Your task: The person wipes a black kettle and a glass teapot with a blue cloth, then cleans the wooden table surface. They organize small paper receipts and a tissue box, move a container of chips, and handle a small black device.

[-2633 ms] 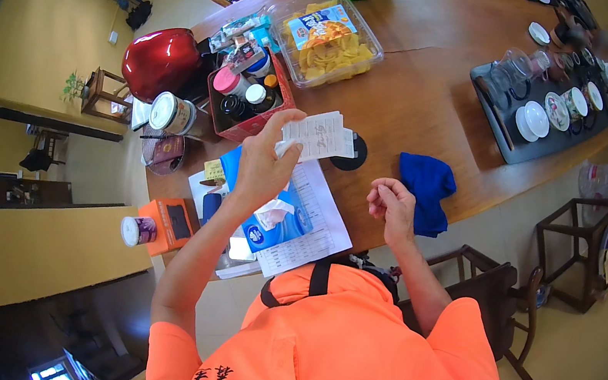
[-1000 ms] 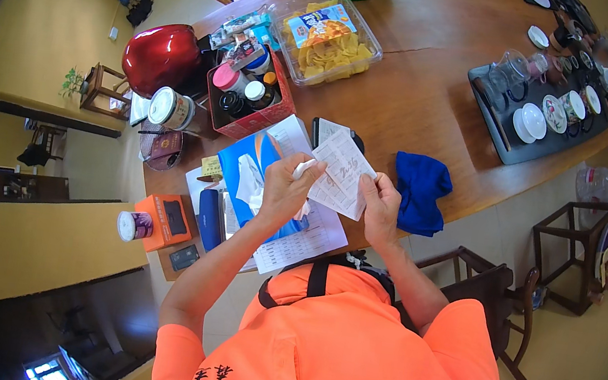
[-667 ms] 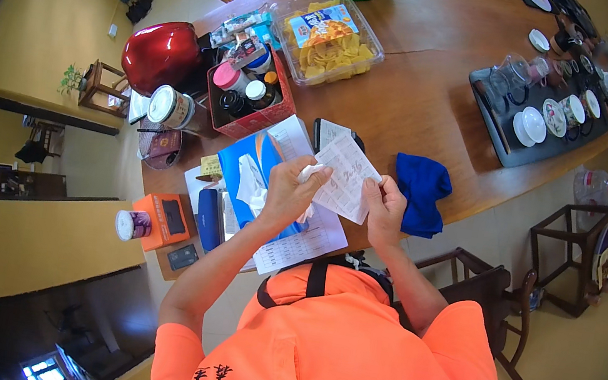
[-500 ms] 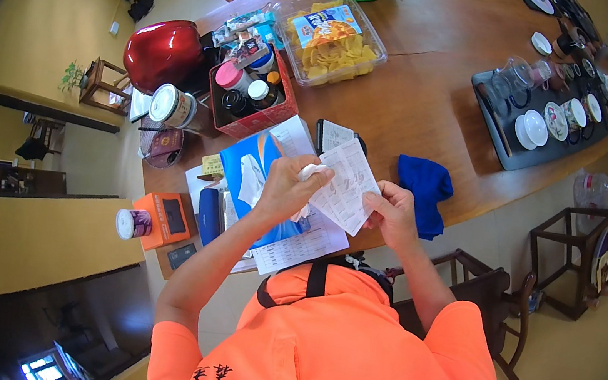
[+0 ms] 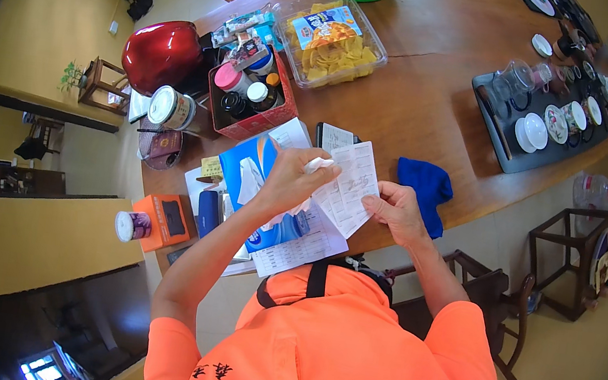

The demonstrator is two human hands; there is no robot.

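Observation:
My right hand (image 5: pixel 399 210) pinches the lower right edge of a creased sheet of paper (image 5: pixel 357 184) with printed boxes and handwriting. The sheet is tilted above the table's front edge. At its left side my left hand (image 5: pixel 292 177) is closed on a crumpled white tissue (image 5: pixel 317 165). Whether its fingers also grip the sheet, I cannot tell. Below the left wrist stands a blue tissue box (image 5: pixel 237 159) with a tissue sticking out. Printed sheets (image 5: pixel 294 257) lie partly under the box. Just beyond the held paper is a dark-edged pad (image 5: pixel 336 138).
A blue cloth (image 5: pixel 423 191) lies right of my right hand. Behind the tissue box are a red box of bottles (image 5: pixel 257 123) and a clear tub of chips (image 5: pixel 332 46). A tea tray (image 5: pixel 507 152) with cups sits right. An orange box (image 5: pixel 164 218) stands left.
My left hand has shifted slightly right and up with the tissue. The paper has turned more upright and shows a crease and different writing. My right hand has barely moved.

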